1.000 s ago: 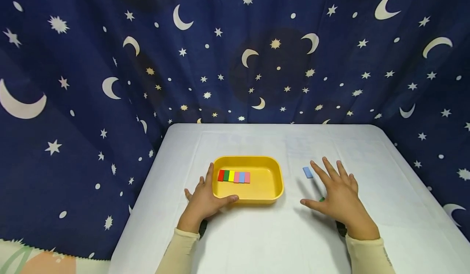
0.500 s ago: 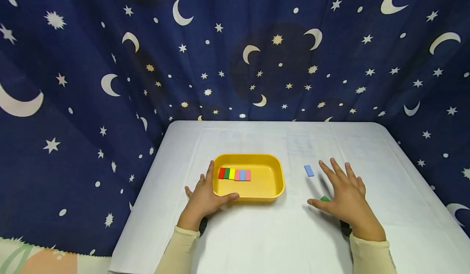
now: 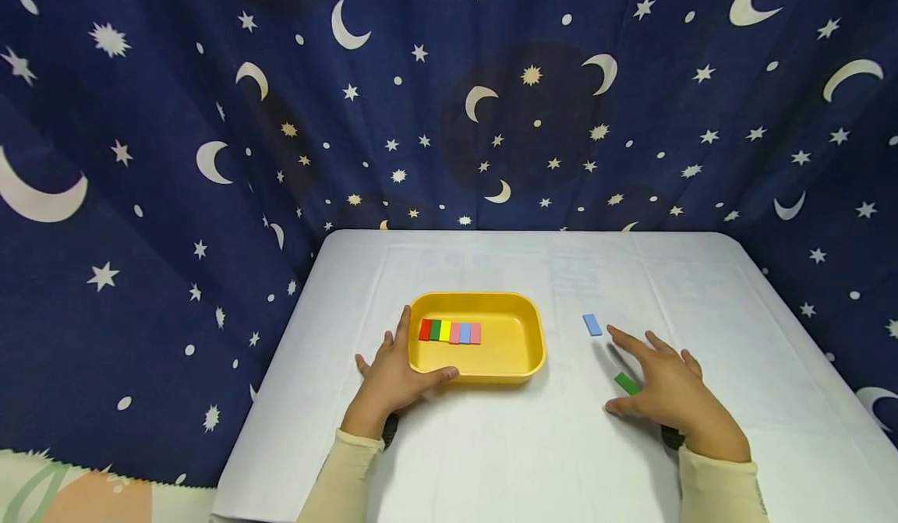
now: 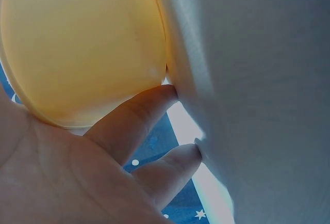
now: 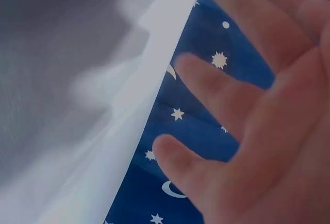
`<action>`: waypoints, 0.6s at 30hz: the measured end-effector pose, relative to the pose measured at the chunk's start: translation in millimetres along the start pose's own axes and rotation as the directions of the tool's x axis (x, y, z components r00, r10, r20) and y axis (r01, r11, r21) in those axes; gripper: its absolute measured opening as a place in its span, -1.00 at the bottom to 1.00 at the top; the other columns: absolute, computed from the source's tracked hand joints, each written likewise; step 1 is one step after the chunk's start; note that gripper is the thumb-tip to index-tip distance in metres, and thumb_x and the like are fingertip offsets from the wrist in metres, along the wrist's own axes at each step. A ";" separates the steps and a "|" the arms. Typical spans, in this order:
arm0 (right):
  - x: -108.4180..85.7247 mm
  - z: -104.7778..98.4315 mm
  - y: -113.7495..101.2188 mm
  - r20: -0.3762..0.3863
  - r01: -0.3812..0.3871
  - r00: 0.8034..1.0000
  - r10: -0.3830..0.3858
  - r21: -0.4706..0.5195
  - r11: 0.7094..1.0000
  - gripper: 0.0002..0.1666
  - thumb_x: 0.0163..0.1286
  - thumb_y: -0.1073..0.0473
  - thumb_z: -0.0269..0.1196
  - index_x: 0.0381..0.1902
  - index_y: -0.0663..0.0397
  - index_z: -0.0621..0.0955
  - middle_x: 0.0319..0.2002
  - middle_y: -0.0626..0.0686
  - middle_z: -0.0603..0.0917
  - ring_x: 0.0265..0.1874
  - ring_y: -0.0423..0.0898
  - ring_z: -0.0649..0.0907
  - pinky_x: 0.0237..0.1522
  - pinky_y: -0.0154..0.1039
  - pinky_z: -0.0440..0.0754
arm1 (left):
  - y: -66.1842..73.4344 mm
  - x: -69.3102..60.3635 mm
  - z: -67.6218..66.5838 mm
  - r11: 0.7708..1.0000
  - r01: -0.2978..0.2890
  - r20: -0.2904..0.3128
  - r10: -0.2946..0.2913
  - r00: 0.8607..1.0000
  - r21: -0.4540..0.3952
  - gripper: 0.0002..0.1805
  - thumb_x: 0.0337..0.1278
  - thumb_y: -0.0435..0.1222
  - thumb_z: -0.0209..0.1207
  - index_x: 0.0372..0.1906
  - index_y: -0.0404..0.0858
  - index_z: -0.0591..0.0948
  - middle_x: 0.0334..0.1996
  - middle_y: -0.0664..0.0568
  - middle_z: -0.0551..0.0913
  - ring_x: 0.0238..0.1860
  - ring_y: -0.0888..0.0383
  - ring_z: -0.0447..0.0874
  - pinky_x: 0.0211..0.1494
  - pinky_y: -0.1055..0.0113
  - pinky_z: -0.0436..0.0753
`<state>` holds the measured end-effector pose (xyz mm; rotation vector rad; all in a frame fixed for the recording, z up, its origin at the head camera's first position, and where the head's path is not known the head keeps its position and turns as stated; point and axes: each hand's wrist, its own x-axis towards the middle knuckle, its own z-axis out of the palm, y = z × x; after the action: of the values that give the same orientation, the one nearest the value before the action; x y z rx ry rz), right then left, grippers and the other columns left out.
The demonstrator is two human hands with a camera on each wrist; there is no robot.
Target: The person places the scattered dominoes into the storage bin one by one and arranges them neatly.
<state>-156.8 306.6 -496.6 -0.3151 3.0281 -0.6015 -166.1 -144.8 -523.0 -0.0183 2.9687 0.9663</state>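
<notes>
A yellow tray lies on the white-covered table; its left side touches my left hand. The index finger lies along its left rim and the thumb at its front rim. In the left wrist view, other fingers extend beside the tray wall to the tabletop. Inside the tray is a row of small tiles: red, green, yellow, pink, blue and pink. My right hand hovers with spread fingers around a loose green tile, holding nothing.
A loose blue tile lies right of the tray, just beyond the right fingertips. The white tabletop runs back to a dark blue curtain with moons and stars, which also lines both sides.
My right hand has moved right and a little toward me, lowering its fingers, so more of the green tile shows. My left hand stays at the tray. The view has tilted slightly.
</notes>
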 end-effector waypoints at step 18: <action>-2.6 -1.4 5.0 0.102 0.029 0.994 -0.031 0.020 0.999 0.10 -0.15 0.62 0.31 0.46 -0.06 0.55 0.26 0.04 0.71 0.37 0.40 0.49 0.11 0.42 0.51 | -0.3 0.0 0.2 1.000 -0.002 -0.004 0.002 1.000 0.008 0.62 -0.43 0.69 0.29 0.75 0.14 -0.22 0.47 -0.20 0.48 0.60 -0.25 0.19 0.35 -0.70 -0.25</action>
<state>-155.3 312.2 -497.3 -0.3791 2.9229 -0.5950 -166.1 -144.9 -523.4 -0.0168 2.9772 0.9557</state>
